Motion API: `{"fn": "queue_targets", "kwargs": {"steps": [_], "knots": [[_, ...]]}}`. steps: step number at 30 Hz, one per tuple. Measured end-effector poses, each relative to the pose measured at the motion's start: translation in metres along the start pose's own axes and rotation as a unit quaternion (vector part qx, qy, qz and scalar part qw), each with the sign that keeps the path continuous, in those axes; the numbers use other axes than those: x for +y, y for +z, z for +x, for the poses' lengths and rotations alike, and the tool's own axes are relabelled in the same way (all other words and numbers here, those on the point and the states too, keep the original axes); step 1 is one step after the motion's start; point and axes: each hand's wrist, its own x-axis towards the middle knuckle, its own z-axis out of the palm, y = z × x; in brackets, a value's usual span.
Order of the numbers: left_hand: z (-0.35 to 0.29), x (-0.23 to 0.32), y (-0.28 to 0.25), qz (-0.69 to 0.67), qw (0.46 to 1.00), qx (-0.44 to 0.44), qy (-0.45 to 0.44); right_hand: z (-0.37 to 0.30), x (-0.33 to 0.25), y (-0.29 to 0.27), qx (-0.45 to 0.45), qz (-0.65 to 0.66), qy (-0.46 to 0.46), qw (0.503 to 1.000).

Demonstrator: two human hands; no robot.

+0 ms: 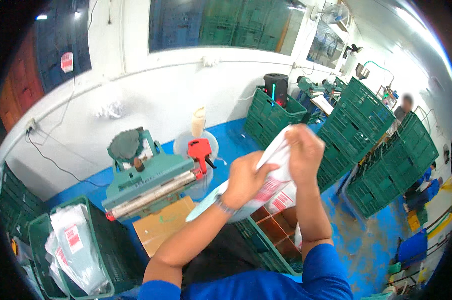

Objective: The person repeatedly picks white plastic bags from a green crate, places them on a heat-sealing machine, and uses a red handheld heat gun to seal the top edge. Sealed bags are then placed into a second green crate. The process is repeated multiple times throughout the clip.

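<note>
A white plastic bag (278,172) with red print is stretched between my two hands, in front of my body. My left hand (246,181) pinches it with thumb and fingers at its left side. Higher up and to the right, my right hand (306,152) is closed on the bag's upper end and looks slightly blurred. The bag's lower part runs behind my left wrist. Beneath it stands a green crate (268,245) with brown cardboard dividers, where another white bag with red print (282,201) shows. What the held bag contains, I cannot tell.
A green bag sealer (151,176) stands left, beside a cardboard piece (163,225). A red label gun (200,150) rests on a pale round surface. Filled bags (76,245) lie in a crate at far left. Stacked green crates (356,125) and a person (405,107) are at right.
</note>
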Motion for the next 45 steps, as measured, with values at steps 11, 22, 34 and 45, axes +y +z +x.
{"fn": "queue_targets", "kwargs": {"steps": [11, 22, 34, 45], "knots": [[-0.143, -0.031, -0.221, 0.133, 0.93, 0.207, -0.273, -0.024, 0.007, 0.121, -0.512, 0.076, -0.192, 0.834], [-0.149, -0.002, -0.241, 0.054, 0.888, 0.435, -0.14, -0.048, 0.008, 0.139, -0.328, 0.195, -0.167, 0.909], [-0.203, 0.019, -0.251, 0.027, 0.835, 0.53, -0.148, -0.061, -0.066, 0.129, -0.388, 0.391, -0.486, 0.678], [-0.217, 0.015, -0.268, -0.017, 0.833, 0.548, -0.065, -0.011, -0.039, 0.135, -0.366, 0.3, -0.249, 0.845]]}}
